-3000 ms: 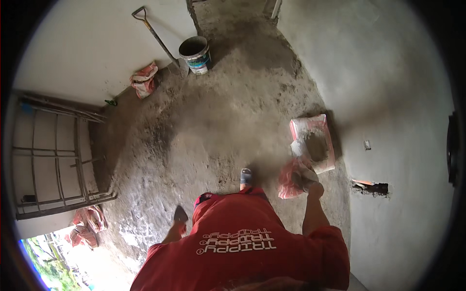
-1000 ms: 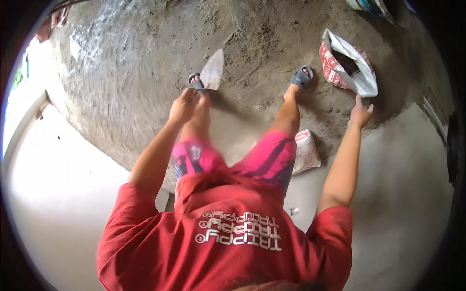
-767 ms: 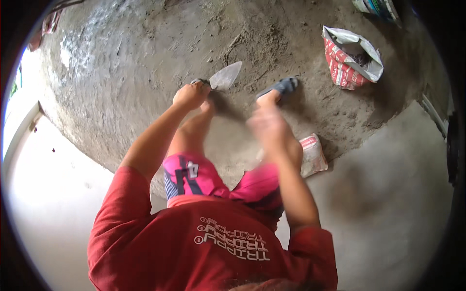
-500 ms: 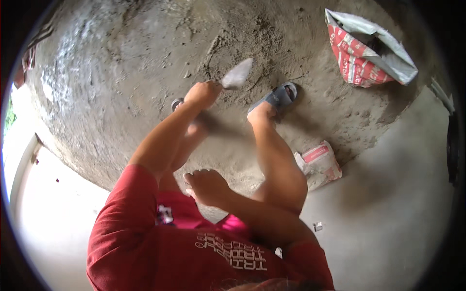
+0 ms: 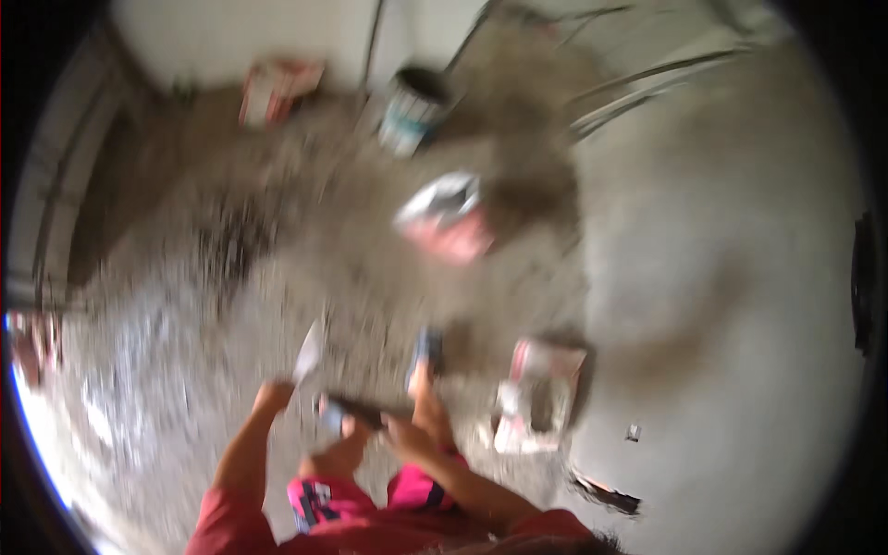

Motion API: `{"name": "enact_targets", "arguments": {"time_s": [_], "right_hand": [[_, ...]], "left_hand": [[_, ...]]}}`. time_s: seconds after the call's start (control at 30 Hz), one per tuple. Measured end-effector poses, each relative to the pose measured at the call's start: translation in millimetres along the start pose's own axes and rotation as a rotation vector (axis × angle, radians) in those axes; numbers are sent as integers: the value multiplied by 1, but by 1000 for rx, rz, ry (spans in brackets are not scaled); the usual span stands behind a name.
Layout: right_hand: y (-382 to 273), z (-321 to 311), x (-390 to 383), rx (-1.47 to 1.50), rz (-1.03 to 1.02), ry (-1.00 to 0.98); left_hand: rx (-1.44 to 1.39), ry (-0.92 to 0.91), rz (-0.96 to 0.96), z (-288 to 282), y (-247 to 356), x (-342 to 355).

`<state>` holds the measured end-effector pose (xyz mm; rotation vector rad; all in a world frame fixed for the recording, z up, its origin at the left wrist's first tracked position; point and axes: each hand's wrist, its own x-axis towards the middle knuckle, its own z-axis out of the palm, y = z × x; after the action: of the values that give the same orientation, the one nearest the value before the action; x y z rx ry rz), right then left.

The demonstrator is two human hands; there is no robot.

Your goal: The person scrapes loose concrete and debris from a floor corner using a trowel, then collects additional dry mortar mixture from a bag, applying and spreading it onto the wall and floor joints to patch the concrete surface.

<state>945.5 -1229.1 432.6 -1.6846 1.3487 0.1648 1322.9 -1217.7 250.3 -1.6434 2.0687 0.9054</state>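
Note:
My left hand [image 5: 273, 396] is closed round the handle of a trowel [image 5: 310, 353]. Its pale pointed blade tilts up and away over the wet grey mortar floor [image 5: 166, 351]. My right hand [image 5: 404, 437] is in front of my right shin, its fingers smeared by motion. A dark band beside it could be a shadow or a thing; I cannot tell. My feet are in dark sandals [image 5: 425, 351] on the floor.
Ahead stands an open red and white sack [image 5: 449, 227], with a bucket [image 5: 412, 116] beyond it. Another sack [image 5: 277, 91] lies by the far wall. A torn bag [image 5: 546, 393] is at my right, beside a pale wall [image 5: 703, 305]. Long rods or pipes [image 5: 647, 88] lie far right.
The view has tipped up and widened, bringing the bucket and far wall in. My left hand has lifted away from the floor with the trowel; my right hand has moved forward from my lap.

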Motion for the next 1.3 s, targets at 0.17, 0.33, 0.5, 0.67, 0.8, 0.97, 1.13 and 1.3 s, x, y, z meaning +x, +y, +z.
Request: {"name": "enact_targets", "arguments": {"time_s": [0.17, 0.33, 0.5, 0.67, 0.8, 0.97, 1.13, 1.3], "right_hand": [[-41, -48, -118, -217, 12, 95], [-37, -18, -155, -287, 35, 182], [-27, 79, -199, 27, -32, 339], [27, 212, -340, 27, 365, 193], [42, 322, -466, 186, 500, 46], [-24, 472, -536, 405, 459, -101], [-145, 572, -457, 488, 323, -46], [-252, 596, -446, 448, 220, 177]], "left_hand": [[367, -148, -147, 2, -115, -285], [12, 11, -361, 46, -86, -381], [-264, 109, -400, 75, -19, -408], [-246, 73, -477, 111, -20, -509], [-95, 81, -499, 181, -67, -599], [401, 124, -374, 183, -135, -651], [-1006, 508, -363, 102, -150, -665], [226, 720, 125, 170, -210, -781]]}}
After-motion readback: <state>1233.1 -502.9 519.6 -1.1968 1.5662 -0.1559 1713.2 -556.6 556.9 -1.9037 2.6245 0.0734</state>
